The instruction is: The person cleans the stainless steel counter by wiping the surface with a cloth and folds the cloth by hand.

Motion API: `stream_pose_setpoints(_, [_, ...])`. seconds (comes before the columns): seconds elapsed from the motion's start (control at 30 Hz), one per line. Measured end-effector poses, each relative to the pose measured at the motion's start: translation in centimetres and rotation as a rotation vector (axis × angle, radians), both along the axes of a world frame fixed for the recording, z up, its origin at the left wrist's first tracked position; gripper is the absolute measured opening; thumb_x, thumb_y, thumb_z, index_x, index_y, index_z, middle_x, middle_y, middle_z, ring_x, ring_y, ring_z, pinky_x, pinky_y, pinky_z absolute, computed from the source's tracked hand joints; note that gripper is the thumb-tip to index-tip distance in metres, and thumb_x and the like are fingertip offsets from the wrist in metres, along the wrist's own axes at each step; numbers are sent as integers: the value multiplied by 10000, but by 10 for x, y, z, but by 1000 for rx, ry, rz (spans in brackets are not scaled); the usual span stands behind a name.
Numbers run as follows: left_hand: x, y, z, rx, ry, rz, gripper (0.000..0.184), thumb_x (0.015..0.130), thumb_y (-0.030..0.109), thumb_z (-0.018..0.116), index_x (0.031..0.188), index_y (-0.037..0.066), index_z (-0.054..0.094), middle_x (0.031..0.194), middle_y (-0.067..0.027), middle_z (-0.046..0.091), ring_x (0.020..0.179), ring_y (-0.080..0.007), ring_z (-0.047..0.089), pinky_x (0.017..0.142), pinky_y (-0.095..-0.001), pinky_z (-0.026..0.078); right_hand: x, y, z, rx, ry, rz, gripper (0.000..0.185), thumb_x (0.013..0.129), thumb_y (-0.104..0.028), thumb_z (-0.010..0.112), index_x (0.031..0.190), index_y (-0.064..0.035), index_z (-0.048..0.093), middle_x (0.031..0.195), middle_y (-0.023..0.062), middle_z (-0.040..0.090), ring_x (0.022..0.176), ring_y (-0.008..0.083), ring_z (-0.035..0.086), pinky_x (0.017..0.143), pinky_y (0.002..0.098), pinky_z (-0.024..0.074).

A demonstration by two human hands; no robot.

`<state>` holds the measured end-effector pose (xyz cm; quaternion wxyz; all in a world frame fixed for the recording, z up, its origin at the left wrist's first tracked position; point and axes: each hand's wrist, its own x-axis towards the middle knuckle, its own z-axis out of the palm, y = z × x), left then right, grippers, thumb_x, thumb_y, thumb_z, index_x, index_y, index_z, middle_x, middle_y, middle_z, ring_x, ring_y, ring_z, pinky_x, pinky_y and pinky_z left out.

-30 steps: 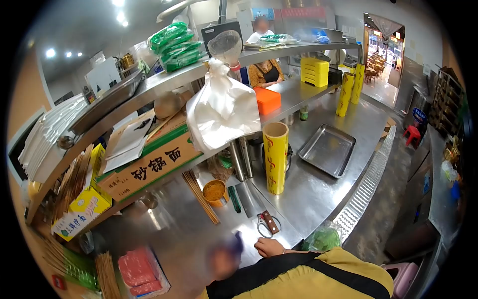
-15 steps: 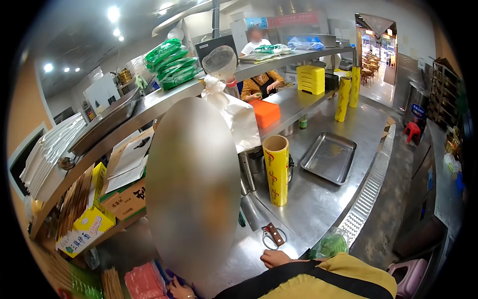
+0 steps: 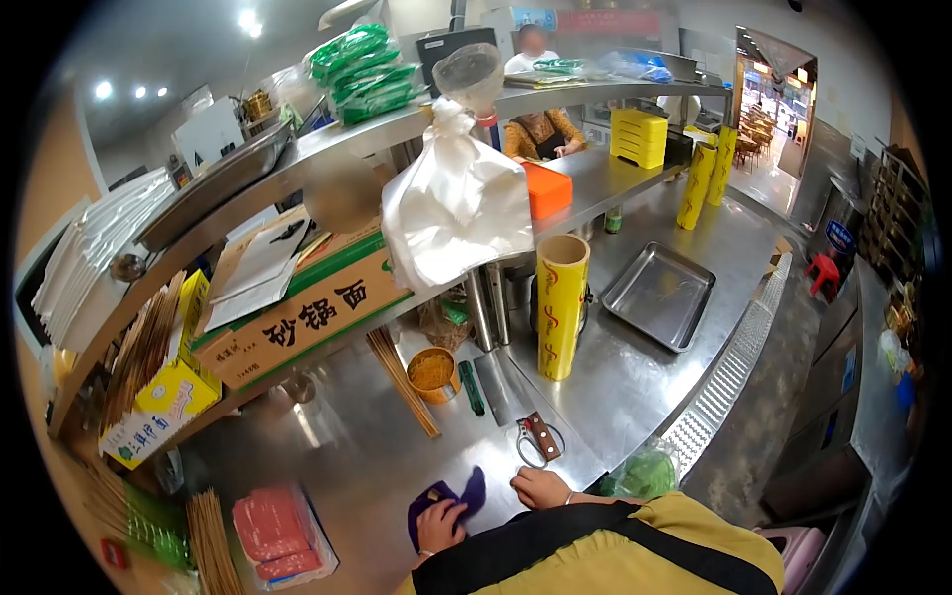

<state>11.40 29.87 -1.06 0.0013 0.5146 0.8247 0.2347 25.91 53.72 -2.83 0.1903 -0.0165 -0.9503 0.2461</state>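
My left hand (image 3: 439, 524) presses on a purple cloth (image 3: 474, 493) on the steel counter, its fingers bent over the fabric. To its right, my right hand (image 3: 540, 488) rests at the counter with its fingers curled in and nothing visible in them. Just beyond the right hand lie scissors (image 3: 529, 451) and a wooden-handled cleaver (image 3: 543, 436), the handle overlapping the scissor loops. A green-handled tool (image 3: 471, 389) lies by the cleaver's blade. Farther left, a round container of orange-brown powder (image 3: 432, 374) stands beside several thin sticks (image 3: 405, 383).
Pink meat slices (image 3: 274, 531) in a packet and bundled skewers (image 3: 212, 540) lie at left. A yellow film roll (image 3: 562, 307) stands upright near a metal tray (image 3: 659, 296). A white bag (image 3: 458, 213) hangs from the shelf above a cardboard box (image 3: 302, 322). Two people are beyond the shelf.
My left hand has moved right with the purple cloth, away from the meat packet and closer to my right hand. The large blur over the middle is gone, uncovering the box and powder container.
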Motion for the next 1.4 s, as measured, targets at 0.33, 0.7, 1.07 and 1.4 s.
stream_pose_setpoints(0.33, [-30, -150, 0, -15, 149, 798, 371, 757, 184, 592, 1125, 137, 598, 1171, -130, 566, 1048, -347, 524, 901, -452, 409, 9, 7, -33, -13, 32, 110, 190, 751, -142, 611, 924, -85, 556, 847, 109, 509, 779, 278, 553, 632, 373, 475])
stream_pose_setpoints(0.7, [-63, 21, -8, 71, 101, 576, 390, 632, 165, 646, 1019, 126, 634, 1131, -130, 529, 1094, -341, 461, 914, -471, 359, 9, 1, -25, 44, -22, 108, 194, 742, -122, 612, 911, -72, 530, 843, 110, 485, 771, 273, 538, 656, 371, 467])
stream_pose_setpoints(1.07, [-2, -19, -30, 128, -175, -88, 233, 661, 296, 667, 881, 224, 690, 1036, -27, 586, 1016, -254, 529, 887, -425, 376, 13, -3, -13, -13, 49, 47, 178, 754, -99, 610, 923, -65, 564, 838, 110, 502, 783, 285, 547, 662, 376, 460])
stream_pose_setpoints(1.4, [-19, -121, -5, -17, 153, 545, 411, 707, 282, 649, 1085, 127, 604, 1125, -119, 580, 1066, -318, 520, 898, -453, 405, 11, 4, -19, -16, 25, 112, 143, 791, -145, 565, 907, -74, 522, 856, 101, 480, 758, 262, 547, 631, 352, 471])
